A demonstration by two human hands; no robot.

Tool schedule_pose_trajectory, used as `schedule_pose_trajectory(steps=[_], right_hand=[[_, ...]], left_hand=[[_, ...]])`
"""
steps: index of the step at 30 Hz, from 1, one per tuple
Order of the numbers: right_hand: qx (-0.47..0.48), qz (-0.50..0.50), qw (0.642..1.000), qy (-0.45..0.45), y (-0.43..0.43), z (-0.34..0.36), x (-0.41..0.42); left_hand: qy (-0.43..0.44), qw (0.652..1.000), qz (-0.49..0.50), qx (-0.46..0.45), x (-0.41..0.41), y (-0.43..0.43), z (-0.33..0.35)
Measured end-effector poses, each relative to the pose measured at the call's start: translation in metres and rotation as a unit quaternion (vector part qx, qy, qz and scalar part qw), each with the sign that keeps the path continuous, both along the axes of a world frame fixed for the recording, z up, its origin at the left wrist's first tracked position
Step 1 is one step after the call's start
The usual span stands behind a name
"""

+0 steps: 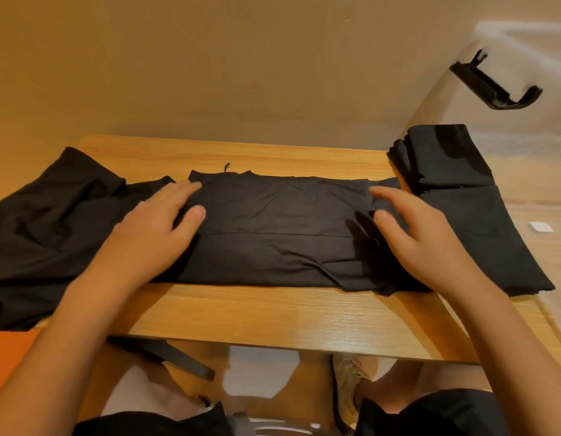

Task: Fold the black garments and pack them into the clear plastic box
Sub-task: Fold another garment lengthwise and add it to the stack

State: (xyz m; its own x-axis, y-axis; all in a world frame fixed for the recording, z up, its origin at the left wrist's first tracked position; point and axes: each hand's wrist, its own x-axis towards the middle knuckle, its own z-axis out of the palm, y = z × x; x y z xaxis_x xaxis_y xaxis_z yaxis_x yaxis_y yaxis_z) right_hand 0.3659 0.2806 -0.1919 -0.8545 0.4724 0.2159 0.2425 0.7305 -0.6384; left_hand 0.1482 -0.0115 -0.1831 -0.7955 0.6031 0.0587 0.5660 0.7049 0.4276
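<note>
- Wooden table (273, 313), light oak grain, fills centre; far edge butts against the wall.
- Wall (210, 58) plain tan, unmarked save a small scuff at 12 o'clock; warm yellowish light all over.
- Orange surface (9, 350) at 8 o'clock, beside the table.
- Dark table brace (166, 357) under the near edge, 7 o'clock.
- Pale floor (257, 369) at 6 o'clock.

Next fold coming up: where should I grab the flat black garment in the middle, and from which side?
Judging by its long flat strip shape, pinch the middle garment at its two short ends, left hand from the left, right hand from the right.
</note>
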Motion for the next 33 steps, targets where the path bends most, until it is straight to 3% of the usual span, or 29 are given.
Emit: schedule_pose_trajectory(steps=[3, 9, 13, 16, 22, 29, 33], right_hand=[[0.013, -0.025, 0.999, -0.016, 0.025, 0.007, -0.039], [0.051, -0.038, 0.985, -0.159, 0.075, 0.007, -0.089], [0.132, -0.027, 0.968, -0.212, 0.079, -0.009, -0.094], [0.161, -0.035, 0.967, -0.196, 0.079, -0.018, -0.095], [0.1, -0.032, 0.98, -0.17, 0.077, -0.015, -0.096], [-0.013, 0.003, 0.997, -0.079, 0.071, -0.013, -0.091], [-0.054, -0.006, 0.997, -0.056, 0.07, -0.011, -0.09]], left_hand=[[-0.014, 0.999, 0.025, 0.025, -0.041, 0.03, 0.002], [-0.067, 0.996, 0.022, 0.053, -0.108, 0.062, -0.021], [-0.028, 0.997, 0.014, 0.076, -0.115, 0.058, -0.039], [-0.022, 0.996, -0.032, 0.078, -0.118, 0.055, -0.043], [-0.031, 0.993, -0.06, 0.096, -0.117, 0.053, -0.04], [-0.142, 0.95, -0.023, 0.276, -0.106, 0.064, -0.033], [-0.174, 0.939, -0.022, 0.296, -0.105, 0.07, -0.034]])
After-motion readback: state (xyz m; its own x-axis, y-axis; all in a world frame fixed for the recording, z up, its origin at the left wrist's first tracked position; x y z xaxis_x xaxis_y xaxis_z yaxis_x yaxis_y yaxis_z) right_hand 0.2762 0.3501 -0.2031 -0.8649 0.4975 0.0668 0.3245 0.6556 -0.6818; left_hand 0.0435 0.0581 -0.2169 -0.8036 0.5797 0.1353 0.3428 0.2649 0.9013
